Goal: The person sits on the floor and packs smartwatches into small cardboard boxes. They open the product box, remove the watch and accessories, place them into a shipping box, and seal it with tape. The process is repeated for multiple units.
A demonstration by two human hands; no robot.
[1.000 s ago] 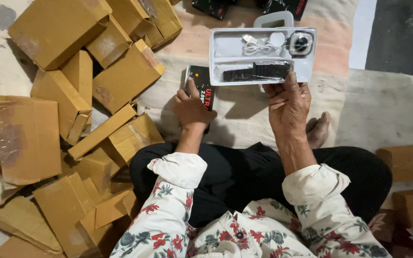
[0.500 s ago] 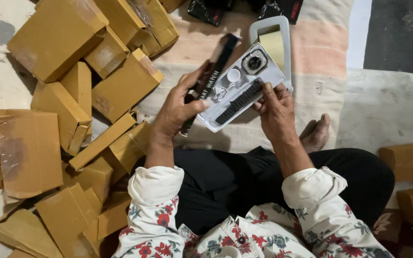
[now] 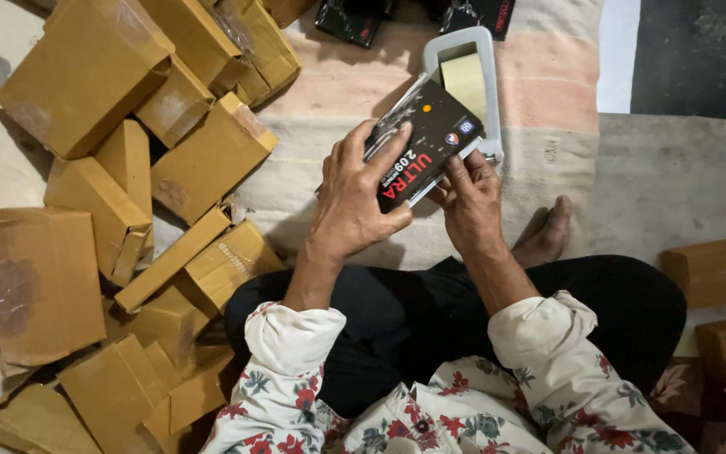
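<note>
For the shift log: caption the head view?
Both hands, left and right, hold a black box beside cardboard boxes.

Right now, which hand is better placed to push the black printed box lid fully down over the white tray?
Probably the left hand: it spreads across the black printed box lid from above, fingers on top. The right hand only pinches the lower edge, steadying the white tray.

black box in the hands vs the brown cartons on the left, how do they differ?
The black box is slim, glossy and printed; the brown cartons are plain, taped cardboard. The left hand and right hand hold the black box; the brown cartons lie heaped on the floor. Both are rectangular.
</note>
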